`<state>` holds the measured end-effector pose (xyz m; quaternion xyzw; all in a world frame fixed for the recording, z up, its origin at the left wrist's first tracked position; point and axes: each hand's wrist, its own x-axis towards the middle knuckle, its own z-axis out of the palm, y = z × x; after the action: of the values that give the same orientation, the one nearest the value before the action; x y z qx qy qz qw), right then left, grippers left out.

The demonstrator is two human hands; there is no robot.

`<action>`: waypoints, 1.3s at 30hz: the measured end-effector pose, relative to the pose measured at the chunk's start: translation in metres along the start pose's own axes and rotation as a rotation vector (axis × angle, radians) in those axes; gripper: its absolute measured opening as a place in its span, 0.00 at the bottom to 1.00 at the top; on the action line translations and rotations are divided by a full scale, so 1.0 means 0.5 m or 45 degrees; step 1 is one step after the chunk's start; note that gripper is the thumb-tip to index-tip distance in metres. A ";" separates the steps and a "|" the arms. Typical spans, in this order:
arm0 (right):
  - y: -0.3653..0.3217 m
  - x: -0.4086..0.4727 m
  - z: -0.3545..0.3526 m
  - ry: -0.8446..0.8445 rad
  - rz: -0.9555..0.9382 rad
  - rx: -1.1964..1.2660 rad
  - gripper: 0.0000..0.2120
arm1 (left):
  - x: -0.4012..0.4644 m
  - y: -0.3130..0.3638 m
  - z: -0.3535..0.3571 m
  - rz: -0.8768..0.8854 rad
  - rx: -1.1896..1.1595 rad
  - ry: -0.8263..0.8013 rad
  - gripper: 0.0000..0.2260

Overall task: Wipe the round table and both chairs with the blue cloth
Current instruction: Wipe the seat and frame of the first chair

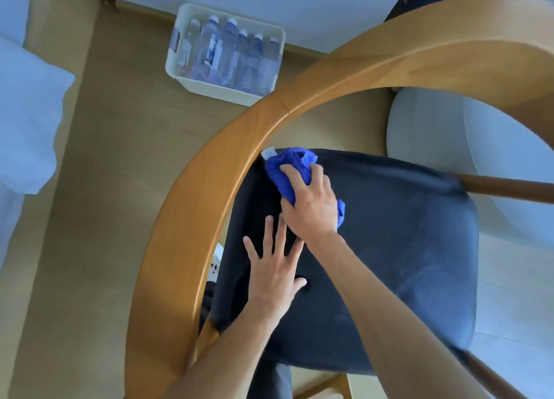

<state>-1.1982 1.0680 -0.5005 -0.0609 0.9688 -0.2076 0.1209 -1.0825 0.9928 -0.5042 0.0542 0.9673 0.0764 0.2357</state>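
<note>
A chair with a curved wooden backrest (pixel 192 206) and a dark padded seat (pixel 389 248) fills the middle of the view. My right hand (pixel 311 203) grips the bunched blue cloth (pixel 287 167) and holds it against the far left part of the seat, close to the backrest. My left hand (pixel 274 266) lies flat on the seat with its fingers spread, just below the right hand. Part of the round white table (pixel 449 140) shows at the right, behind the chair's arm.
A white bin (pixel 221 91) holding several water bottles stands on the wooden floor by the far wall. White bedding (pixel 27 113) lies at the left edge. A wooden chair leg (pixel 509 188) crosses the right side.
</note>
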 end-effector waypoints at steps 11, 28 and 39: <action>0.195 -0.148 -0.065 0.054 -0.139 -0.168 0.25 | -0.098 0.008 0.032 -0.078 -0.013 -0.150 0.36; -0.085 -0.215 0.093 -0.201 -0.250 -0.183 0.25 | -0.252 0.023 0.075 0.105 0.015 -0.165 0.28; 0.028 -0.204 0.036 -0.416 -0.949 -0.302 0.21 | -0.254 0.015 0.057 0.144 -0.004 -0.170 0.30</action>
<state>-1.0964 1.0906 -0.5009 -0.4525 0.8658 -0.1118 0.1818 -0.9567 0.9858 -0.4709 0.1135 0.9447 0.0876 0.2951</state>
